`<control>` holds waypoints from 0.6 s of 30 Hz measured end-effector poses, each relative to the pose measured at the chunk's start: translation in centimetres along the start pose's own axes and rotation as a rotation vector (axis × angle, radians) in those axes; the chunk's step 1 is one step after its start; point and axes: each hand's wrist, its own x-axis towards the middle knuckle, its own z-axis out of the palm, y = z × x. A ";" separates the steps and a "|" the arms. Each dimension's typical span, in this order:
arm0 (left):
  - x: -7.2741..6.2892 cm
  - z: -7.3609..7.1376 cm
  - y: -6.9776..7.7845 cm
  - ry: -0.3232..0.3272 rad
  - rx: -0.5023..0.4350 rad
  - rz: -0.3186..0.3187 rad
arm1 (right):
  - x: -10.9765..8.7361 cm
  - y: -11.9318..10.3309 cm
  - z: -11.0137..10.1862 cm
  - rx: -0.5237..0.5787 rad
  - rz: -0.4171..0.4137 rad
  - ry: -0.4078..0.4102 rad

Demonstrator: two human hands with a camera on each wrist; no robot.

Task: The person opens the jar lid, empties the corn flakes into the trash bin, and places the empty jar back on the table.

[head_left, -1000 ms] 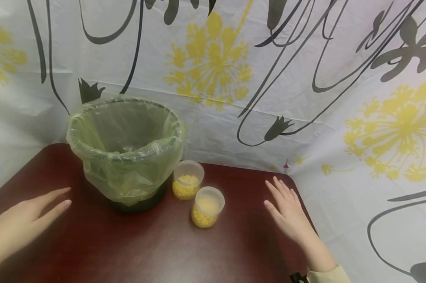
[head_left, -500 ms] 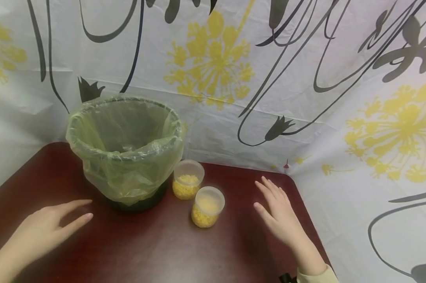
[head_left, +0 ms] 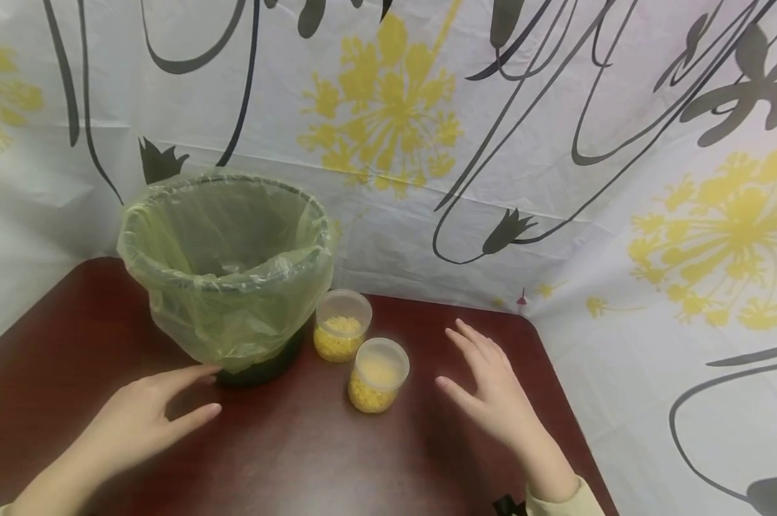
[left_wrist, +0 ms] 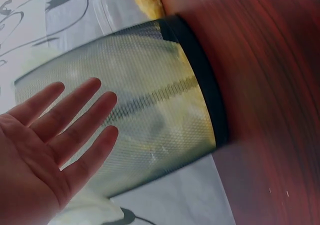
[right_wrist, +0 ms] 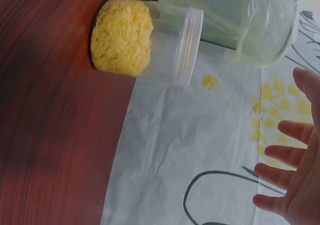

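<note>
Two clear plastic jars hold small yellow pieces that look like dry pasta. The front jar has a pale lid; the back jar stands close behind it, beside the bin. The mesh waste bin, lined with a translucent yellow-green bag, stands at the back left. My left hand hovers in front of the bin's base, fingers extended and holding nothing. To the right of the jars, my right hand is raised with spread fingers, also holding nothing. In the right wrist view, one jar lies beyond its fingers.
The dark red wooden table bears the bin and jars. A white sheet printed with yellow flowers and grey stems hangs close behind the table and along its sides.
My left hand has moved right, from the table's left side to in front of the bin. My right hand has moved left, closer to the jars. Bin and jars have stayed put.
</note>
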 end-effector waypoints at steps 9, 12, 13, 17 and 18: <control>1.2 1.7 1.8 0.014 -0.073 0.054 | 0.6 -1.1 1.1 0.025 -0.003 -0.017; 1.4 2.5 2.4 -0.006 -0.113 0.053 | 0.8 -1.4 1.6 0.036 -0.006 -0.030; 1.5 2.7 2.6 -0.016 -0.128 0.049 | 0.9 -1.5 1.7 0.042 -0.007 -0.034; 1.6 3.8 3.2 -0.059 -0.181 0.024 | 1.2 -1.7 2.4 0.056 -0.009 -0.045; 1.7 4.1 3.3 -0.068 -0.193 0.020 | 1.2 -1.8 2.5 0.060 -0.008 -0.046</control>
